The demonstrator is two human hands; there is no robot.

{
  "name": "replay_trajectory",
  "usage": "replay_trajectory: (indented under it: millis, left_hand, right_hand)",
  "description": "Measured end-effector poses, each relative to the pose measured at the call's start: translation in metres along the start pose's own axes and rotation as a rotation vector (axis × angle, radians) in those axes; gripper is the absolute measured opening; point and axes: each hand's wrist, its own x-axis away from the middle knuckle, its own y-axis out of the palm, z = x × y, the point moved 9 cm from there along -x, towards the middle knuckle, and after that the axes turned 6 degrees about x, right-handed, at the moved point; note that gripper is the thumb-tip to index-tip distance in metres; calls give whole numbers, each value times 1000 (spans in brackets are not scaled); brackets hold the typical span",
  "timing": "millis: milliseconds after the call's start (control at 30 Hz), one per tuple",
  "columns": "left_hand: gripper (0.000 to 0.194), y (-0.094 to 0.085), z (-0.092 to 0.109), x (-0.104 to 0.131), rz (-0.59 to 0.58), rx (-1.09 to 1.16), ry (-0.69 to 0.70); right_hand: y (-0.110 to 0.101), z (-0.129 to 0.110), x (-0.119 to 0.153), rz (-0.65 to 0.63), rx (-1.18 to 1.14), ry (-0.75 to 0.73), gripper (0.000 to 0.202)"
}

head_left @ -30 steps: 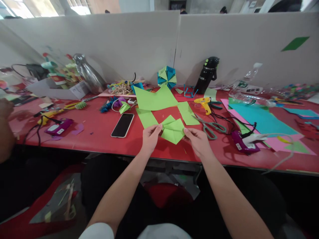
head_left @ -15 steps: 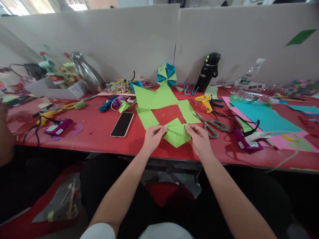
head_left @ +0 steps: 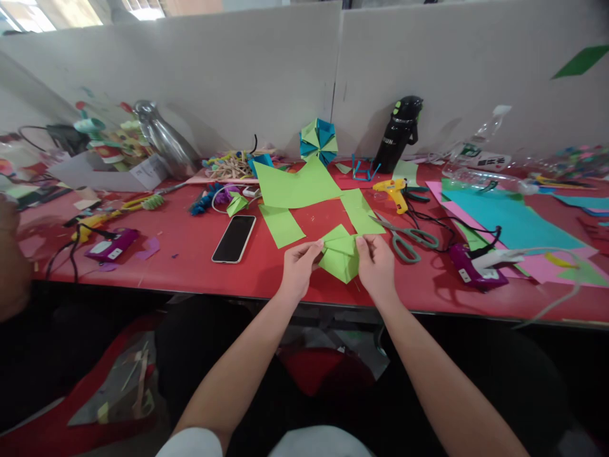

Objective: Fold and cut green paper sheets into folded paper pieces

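Note:
A folded piece of light green paper [head_left: 340, 259] is held near the table's front edge. My left hand [head_left: 299, 263] pinches its left side between thumb and fingers. On its right side my right hand [head_left: 377, 265] grips it, thumb on top. Several creases and a pointed lower corner show in the paper. Behind it lie a large green sheet [head_left: 297, 185] with an uneven top edge, a green piece [head_left: 281, 225] to the left and another green piece [head_left: 362, 212] to the right. Grey-handled scissors [head_left: 408, 238] rest just beyond my right hand.
On the red table [head_left: 181, 273] lie a phone [head_left: 234, 239], a yellow glue gun [head_left: 392, 192], purple power strips [head_left: 113, 245] with cords and blue sheets [head_left: 516, 219]. A blue-green paper ball [head_left: 318, 142] and a black bottle [head_left: 399, 133] stand at the back. Another person's arm [head_left: 12, 263] is at the left edge.
My hands and the folded green paper have shifted slightly right, and the paper has turned a little. My right hand's fingers have closed further around its edge. The view has shifted slightly.

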Motion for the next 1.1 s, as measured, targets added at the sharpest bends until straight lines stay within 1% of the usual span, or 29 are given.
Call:
replay_trajectory:
  millis: [100,267,400,567,633,700,767,833,967,1100]
  left_hand:
    - [31,0,-6,3,40,98,-69]
    - [36,0,-4,4,22,83,-67]
    - [47,2,3,2,-73,-44,-59]
    - [42,1,6,-1,-123,-192,-135]
    - [40,8,10,0,-192,-296,-110]
    - [39,18,14,4,-299,-392,-53]
    - [40,24,15,7,-358,-408,-24]
    - [42,22,11,6,-327,-356,-61]
    - [48,13,-1,4,-240,-252,-197]
    - [47,9,1,2,-204,-261,-205]
  right_hand:
    - [-1,-4,1,20,47,-45,33]
    - [-7,-12,4,55,132,-114,30]
    - [-11,-18,4,59,215,-161,27]
    - [-4,-22,5,-27,310,-229,24]
    - [0,-23,5,-66,334,-253,24]
    - [4,-23,7,-94,350,-270,24]
    - [6,-24,8,-106,359,-280,24]
    - [6,-26,9,-109,363,-287,24]
    - [6,-27,11,-95,338,-293,24]
    - [0,-23,7,-47,271,-276,26]
